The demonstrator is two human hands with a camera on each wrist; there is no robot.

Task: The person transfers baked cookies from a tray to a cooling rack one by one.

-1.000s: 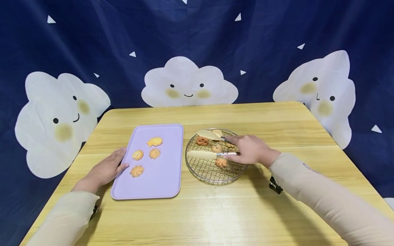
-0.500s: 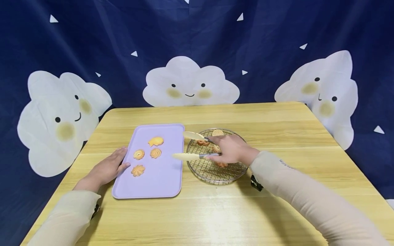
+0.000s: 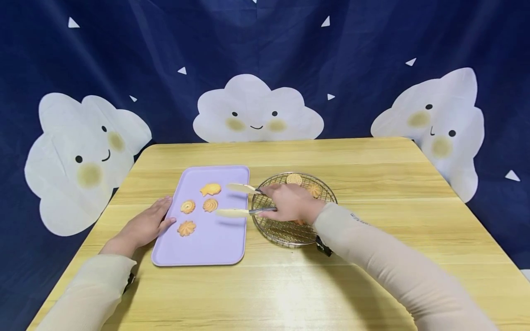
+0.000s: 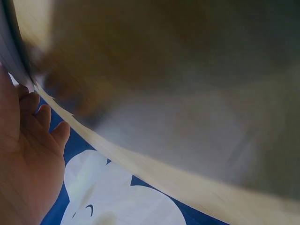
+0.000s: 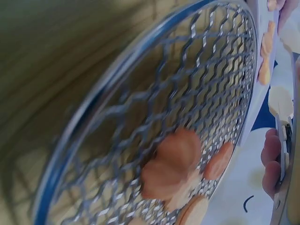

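My right hand (image 3: 291,202) grips a pair of tongs (image 3: 233,213) with flat cream tips. The tips are spread apart, nothing between them, above the right side of a lilac tray (image 3: 207,250). On that tray lie a fish-shaped cookie (image 3: 210,189), a ring cookie (image 3: 187,207), a swirl cookie (image 3: 210,205) and a flower cookie (image 3: 187,228). With relaxed fingers, my left hand (image 3: 142,225) rests against the tray's left edge, thumb at the rim. Beneath my right hand stands a round wire rack (image 5: 117,70) with several cookies (image 5: 178,154), partly hidden in the head view.
Everything stands on a wooden table (image 3: 285,289). A dark blue curtain (image 3: 256,41) printed with smiling clouds hangs behind its far edge. The rack stands close beside the tray's right edge.
My right hand has moved left with the tongs, taking their tips from over the rack to over the tray. A flower cookie on the rack has come into sight. My left hand stays put.
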